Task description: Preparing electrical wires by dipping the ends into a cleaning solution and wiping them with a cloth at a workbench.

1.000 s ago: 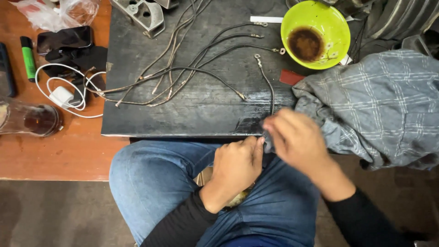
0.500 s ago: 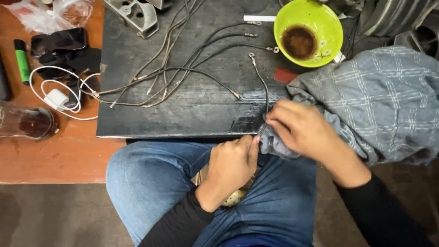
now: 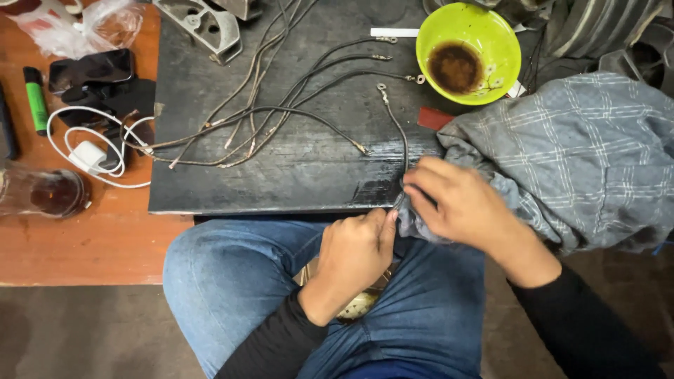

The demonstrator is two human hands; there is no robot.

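Both hands closed at the near board edge — left hand [image 3: 354, 256] pinching a dark wire [image 3: 401, 151], right hand [image 3: 456, 203] now gripping the grey cloth [image 3: 562, 154] around it — wiping under way, wire shifted little.

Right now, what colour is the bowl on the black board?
Lime green, with a dark brown stain inside; the head view shows it.

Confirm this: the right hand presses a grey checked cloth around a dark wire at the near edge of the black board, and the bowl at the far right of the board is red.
One thing is wrong: the bowl is bright green with a brown residue inside, not red. The head view shows it. The rest stands: the right hand presses the grey checked cloth around the dark wire at the near edge of the black board.
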